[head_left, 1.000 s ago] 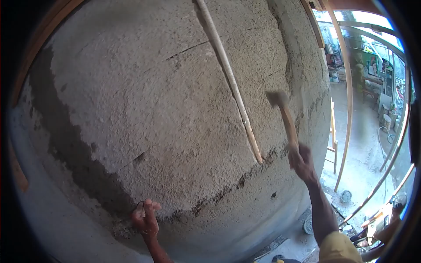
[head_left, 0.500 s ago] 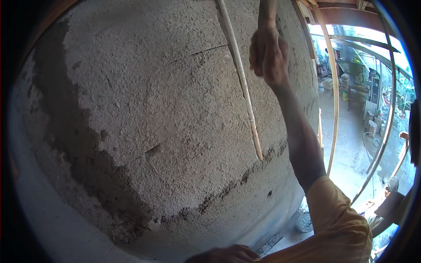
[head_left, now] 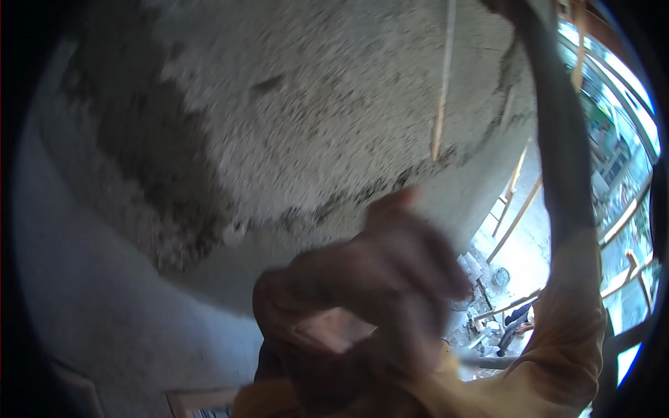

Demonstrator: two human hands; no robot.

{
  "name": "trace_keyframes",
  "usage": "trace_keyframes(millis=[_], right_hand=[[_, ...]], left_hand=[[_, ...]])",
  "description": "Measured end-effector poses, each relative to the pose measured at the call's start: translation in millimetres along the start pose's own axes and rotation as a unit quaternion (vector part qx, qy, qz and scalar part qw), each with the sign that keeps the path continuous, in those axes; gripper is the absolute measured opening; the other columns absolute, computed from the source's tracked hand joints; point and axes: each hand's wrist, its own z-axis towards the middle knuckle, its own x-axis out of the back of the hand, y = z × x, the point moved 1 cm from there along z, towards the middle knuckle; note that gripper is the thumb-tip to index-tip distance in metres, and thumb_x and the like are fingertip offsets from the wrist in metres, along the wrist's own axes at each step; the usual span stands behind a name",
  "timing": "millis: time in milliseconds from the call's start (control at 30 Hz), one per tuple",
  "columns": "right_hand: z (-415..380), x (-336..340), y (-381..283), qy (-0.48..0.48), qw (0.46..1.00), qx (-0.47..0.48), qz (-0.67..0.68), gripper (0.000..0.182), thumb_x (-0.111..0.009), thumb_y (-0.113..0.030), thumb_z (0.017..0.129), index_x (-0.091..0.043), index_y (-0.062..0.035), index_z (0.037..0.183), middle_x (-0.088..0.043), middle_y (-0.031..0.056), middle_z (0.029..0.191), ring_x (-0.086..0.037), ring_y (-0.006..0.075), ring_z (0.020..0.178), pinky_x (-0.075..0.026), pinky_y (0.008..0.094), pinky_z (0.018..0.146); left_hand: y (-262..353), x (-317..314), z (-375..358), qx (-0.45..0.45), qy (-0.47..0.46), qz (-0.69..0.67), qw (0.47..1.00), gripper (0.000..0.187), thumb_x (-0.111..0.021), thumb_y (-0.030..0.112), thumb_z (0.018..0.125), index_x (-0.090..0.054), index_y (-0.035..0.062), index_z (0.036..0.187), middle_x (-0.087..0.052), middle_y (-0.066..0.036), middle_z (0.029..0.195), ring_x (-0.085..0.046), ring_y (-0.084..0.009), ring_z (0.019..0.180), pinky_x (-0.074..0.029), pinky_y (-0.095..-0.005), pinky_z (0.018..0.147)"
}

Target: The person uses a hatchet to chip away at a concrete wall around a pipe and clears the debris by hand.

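Observation:
In front of me rises a rough, partly plastered wall [head_left: 334, 118], with a darker damp-looking band [head_left: 146, 132] down its left side. A thin pale rod or pipe [head_left: 444, 83] runs down the wall's upper part and ends above the ragged plaster edge. My left hand [head_left: 397, 272] is close to the camera at lower centre, bent in front of the lower wall; motion smears its fingers. My right arm reaches up along the right side. Only a dark part of my right hand [head_left: 498, 5] shows at the top edge, and its fingers are hidden.
At right, beyond the wall's edge, stand wooden poles [head_left: 514, 219] and a frame of bars. Far below lie a bucket [head_left: 500, 277], debris and what looks like a person [head_left: 517, 324]. A wood-framed object [head_left: 198, 400] sits at the bottom.
The view has shifted, so the wall and rod appear higher and the rod farther right. My left hand has risen from the bottom edge; my right hand has gone up, nearly out of view.

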Motion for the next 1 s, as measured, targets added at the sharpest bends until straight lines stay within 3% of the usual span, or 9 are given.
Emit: trace_keyframes(millis=[33, 233, 267, 300, 433, 567, 633, 733, 1000], right_hand=[[-1, -4, 0, 0.013, 1.000, 0.010, 0.006, 0.053, -0.048, -0.062, 0.103, -0.052, -0.0096, 0.096, -0.043, 0.0006, 0.060, -0.036, 0.0139, 0.044, -0.031, 0.0347, 0.040], [-36, -8, 17, 0.026, 0.987, 0.152, 0.033, 0.041, -0.050, -0.049, 0.106, -0.054, -0.0090, 0.098, -0.050, 0.0021, 0.061, -0.044, 0.0145, 0.042, -0.038, 0.0358, 0.035], [11, 10, 68, -0.008, 0.972, 0.158, 0.174, 0.068, -0.044, -0.071, 0.100, -0.063, -0.0058, 0.095, -0.051, 0.0008, 0.058, -0.044, 0.0124, 0.041, -0.036, 0.0315, 0.035], [-27, -2, 32, 0.095, 0.984, 0.151, -0.013, 0.064, -0.054, -0.065, 0.100, -0.056, -0.0035, 0.084, -0.051, 0.0002, 0.060, -0.051, 0.0086, 0.049, -0.044, 0.0305, 0.039], [-43, -1, -9, 0.117, 0.982, 0.116, 0.088, 0.049, -0.056, -0.050, 0.104, -0.063, -0.0021, 0.096, -0.054, 0.0023, 0.060, -0.048, 0.0110, 0.044, -0.037, 0.0291, 0.037], [-14, -7, 12, 0.101, 0.895, 0.406, 0.156, 0.049, -0.051, -0.050, 0.106, -0.059, -0.0056, 0.086, -0.051, 0.0015, 0.058, -0.048, 0.0105, 0.043, -0.038, 0.0287, 0.038], [3, -29, 20, 0.209, 0.893, 0.397, 0.042, 0.053, -0.051, -0.051, 0.106, -0.059, -0.0028, 0.086, -0.053, 0.0011, 0.061, -0.053, 0.0102, 0.050, -0.043, 0.0305, 0.038], [13, -28, 36, 0.047, 0.997, 0.049, -0.022, 0.057, -0.050, -0.056, 0.104, -0.054, -0.0029, 0.083, -0.052, 0.0034, 0.066, -0.053, 0.0131, 0.050, -0.042, 0.0342, 0.038], [-4, -17, 3, 0.010, 1.000, 0.011, 0.010, 0.058, -0.051, -0.064, 0.101, -0.051, -0.0082, 0.088, -0.044, -0.0021, 0.060, -0.038, 0.0089, 0.043, -0.031, 0.0305, 0.037]], left_hand=[[7, 22, 0, 0.014, -0.243, -0.009, 0.970, 0.020, -0.072, 0.022, 0.098, -0.069, 0.0050, 0.108, -0.069, -0.007, 0.086, -0.068, -0.0213, 0.085, -0.055, -0.0364, 0.091], [5, 19, 38, -0.117, -0.227, -0.036, 0.966, 0.024, -0.071, 0.025, 0.099, -0.069, 0.0041, 0.110, -0.071, -0.008, 0.088, -0.069, -0.0238, 0.089, -0.054, -0.0393, 0.092], [10, 10, 46, -0.142, -0.235, -0.037, 0.961, 0.025, -0.071, 0.026, 0.099, -0.069, 0.0039, 0.110, -0.071, -0.009, 0.088, -0.070, -0.0244, 0.090, -0.054, -0.0399, 0.093], [15, -1, 49, -0.163, -0.240, -0.038, 0.956, 0.026, -0.071, 0.027, 0.099, -0.069, 0.0037, 0.110, -0.072, -0.009, 0.088, -0.070, -0.0249, 0.091, -0.054, -0.0405, 0.093], [25, -34, 61, -0.195, -0.287, -0.029, 0.937, 0.028, -0.070, 0.028, 0.099, -0.069, 0.0033, 0.111, -0.073, -0.009, 0.089, -0.071, -0.0262, 0.093, -0.054, -0.0419, 0.094], [42, -36, 53, -0.192, -0.280, 0.061, 0.939, 0.028, -0.070, 0.029, 0.099, -0.070, 0.0032, 0.111, -0.074, -0.010, 0.091, -0.071, -0.0273, 0.096, -0.052, -0.0430, 0.097], [48, -27, 61, -0.219, -0.316, 0.125, 0.915, 0.029, -0.070, 0.030, 0.099, -0.070, 0.0031, 0.111, -0.074, -0.010, 0.092, -0.071, -0.0278, 0.097, -0.051, -0.0435, 0.098], [46, -35, 57, -0.183, -0.318, 0.144, 0.919, 0.029, -0.070, 0.030, 0.099, -0.071, 0.0031, 0.110, -0.074, -0.010, 0.093, -0.071, -0.0287, 0.099, -0.050, -0.0444, 0.100], [15, -4, 76, -0.144, -0.406, 0.170, 0.886, 0.031, -0.070, 0.032, 0.099, -0.072, 0.0029, 0.110, -0.076, -0.011, 0.097, -0.071, -0.0309, 0.104, -0.046, -0.0466, 0.106]])
